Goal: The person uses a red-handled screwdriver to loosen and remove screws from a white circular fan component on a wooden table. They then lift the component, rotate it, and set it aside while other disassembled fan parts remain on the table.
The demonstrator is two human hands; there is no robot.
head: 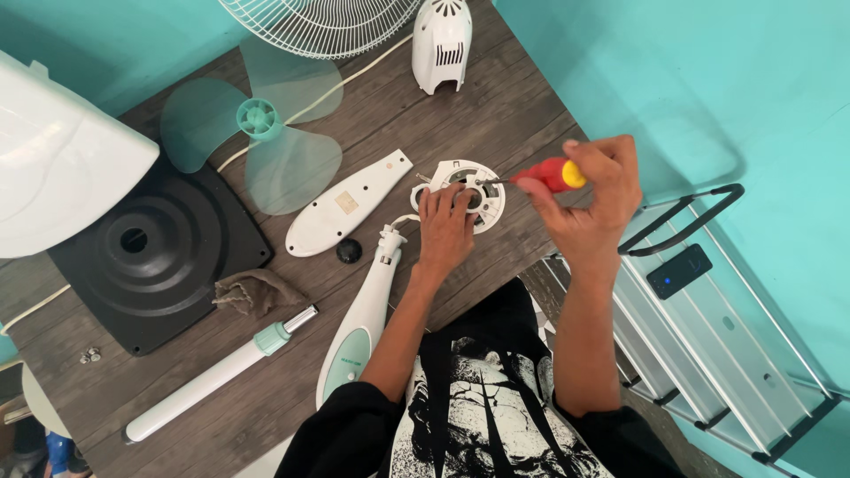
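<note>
My left hand (445, 232) presses the round white motor bracket (460, 190) flat; right fingers (542, 190) clamp the red screwdriver (540, 175), tip on a screw. Next, I judge, steady turning.

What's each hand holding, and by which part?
Right hand grips a screwdriver by its red handle, tip at the round white fan part. Left hand presses down on that part's near edge, not lifting it.

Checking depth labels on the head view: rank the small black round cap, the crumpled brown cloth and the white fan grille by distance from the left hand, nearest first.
From the left hand, which rests on the round white part:
1. Small black round cap, just to its left on the table.
2. Crumpled brown cloth, farther left, at the black base's corner.
3. White fan grille, far off at the table's top edge.
</note>
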